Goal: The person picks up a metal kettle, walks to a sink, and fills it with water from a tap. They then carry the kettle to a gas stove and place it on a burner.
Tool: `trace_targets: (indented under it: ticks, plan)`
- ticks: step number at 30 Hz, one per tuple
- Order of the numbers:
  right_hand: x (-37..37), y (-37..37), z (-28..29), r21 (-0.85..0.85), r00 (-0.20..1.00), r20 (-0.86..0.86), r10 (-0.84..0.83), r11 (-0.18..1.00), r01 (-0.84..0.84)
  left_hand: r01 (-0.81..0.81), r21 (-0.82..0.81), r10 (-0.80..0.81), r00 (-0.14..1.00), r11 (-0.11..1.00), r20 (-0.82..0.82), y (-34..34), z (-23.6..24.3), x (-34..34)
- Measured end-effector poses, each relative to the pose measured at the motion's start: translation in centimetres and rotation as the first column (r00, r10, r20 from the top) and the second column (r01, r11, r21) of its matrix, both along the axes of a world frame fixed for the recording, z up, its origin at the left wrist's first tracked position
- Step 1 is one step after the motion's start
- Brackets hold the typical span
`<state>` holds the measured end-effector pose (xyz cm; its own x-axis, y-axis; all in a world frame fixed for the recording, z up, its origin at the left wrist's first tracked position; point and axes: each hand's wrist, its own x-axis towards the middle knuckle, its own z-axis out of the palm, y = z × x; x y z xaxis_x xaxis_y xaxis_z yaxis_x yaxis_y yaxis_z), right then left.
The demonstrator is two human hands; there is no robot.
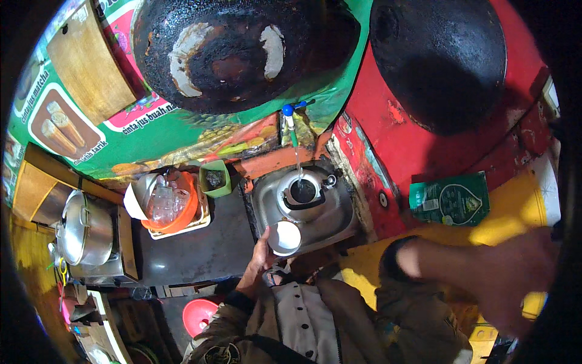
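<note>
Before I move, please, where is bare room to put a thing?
Bare: the dark counter, between silver pot and sink, in front of the orange basin. Crowded: the sink, with the kettle under the tap and the left hand holding a white bowl.

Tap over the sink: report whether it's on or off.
On: a thin stream of water runs from the tap down to the open-topped kettle.

The right hand [515,276] is blurred; the white bowl [285,238] hides most fingers of the left hand [260,257]; both blackened woks [442,73] are cropped above.
</note>
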<state>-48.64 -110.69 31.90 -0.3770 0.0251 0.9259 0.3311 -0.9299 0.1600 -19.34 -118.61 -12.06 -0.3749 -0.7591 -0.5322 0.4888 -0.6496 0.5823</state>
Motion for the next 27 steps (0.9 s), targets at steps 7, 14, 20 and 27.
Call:
trace_targets:
  ticks: [7, 14, 20, 27]
  plan:
    - [4.7, -13.4, -33.7, 0.958, 0.954, -0.277, 0.115, 0.117, 0.264, -0.091, 0.007, 0.091, 0.996, 0.996, -0.011, -0.6, 0.9, -0.8]
    - [-1.6, -14.3, -56.2, 0.743, 0.868, -0.460, 0.184, -0.456, 0.490, -0.122, 0.024, 0.122, 0.992, 0.992, 0.023, -0.1, -1.1, -0.4]
    - [-2.3, -23.7, -55.6, 0.672, 0.888, -0.460, 0.001, -0.653, 0.349, -0.121, 0.033, 0.120, 0.993, 0.992, 0.022, 1.8, -1.3, 0.2]
    - [-1.6, -27.4, -54.8, 0.787, 0.996, -0.027, -0.084, -0.617, -0.031, -0.238, 0.028, 0.237, 0.971, 0.971, 0.039, 3.0, -1.6, 1.5]
